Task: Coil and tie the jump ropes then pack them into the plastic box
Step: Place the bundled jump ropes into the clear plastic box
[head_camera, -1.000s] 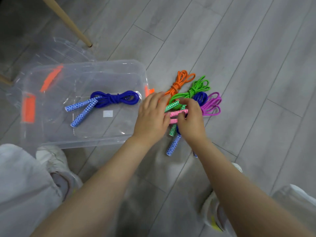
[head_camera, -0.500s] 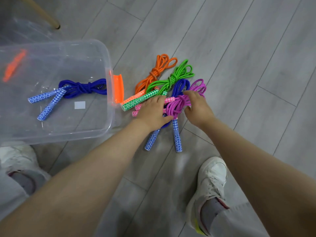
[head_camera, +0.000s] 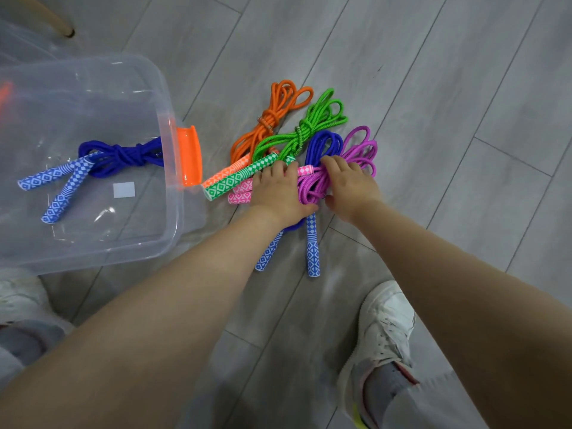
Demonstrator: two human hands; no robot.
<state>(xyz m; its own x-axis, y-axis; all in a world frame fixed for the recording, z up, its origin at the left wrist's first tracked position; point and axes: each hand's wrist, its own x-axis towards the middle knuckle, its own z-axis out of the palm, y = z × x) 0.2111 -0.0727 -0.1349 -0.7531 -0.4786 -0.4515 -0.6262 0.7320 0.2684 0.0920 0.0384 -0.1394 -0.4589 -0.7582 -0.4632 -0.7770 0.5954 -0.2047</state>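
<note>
A clear plastic box (head_camera: 167,168) with an orange latch (head_camera: 189,156) stands on the floor at the left. Inside it lies a tied blue jump rope (head_camera: 120,156). To its right lie coiled ropes side by side: orange (head_camera: 272,119), green (head_camera: 312,122), a second blue one (head_camera: 325,144) and purple (head_camera: 362,150) with pink handles (head_camera: 240,196). My left hand (head_camera: 278,193) grips the purple rope's bundle near its pink handles. My right hand (head_camera: 349,184) grips the purple coil from the right side. The blue rope's handles (head_camera: 312,246) stick out below my hands.
The box lid (head_camera: 18,41) lies behind the box, and a wooden furniture leg (head_camera: 52,21) stands at the top left. My two white shoes (head_camera: 383,329) rest on the grey plank floor on either side of my arms.
Both hands have closed tighter around the purple rope, the right one now further over the coil. The view has shifted slightly, so the box sits a little further right.
</note>
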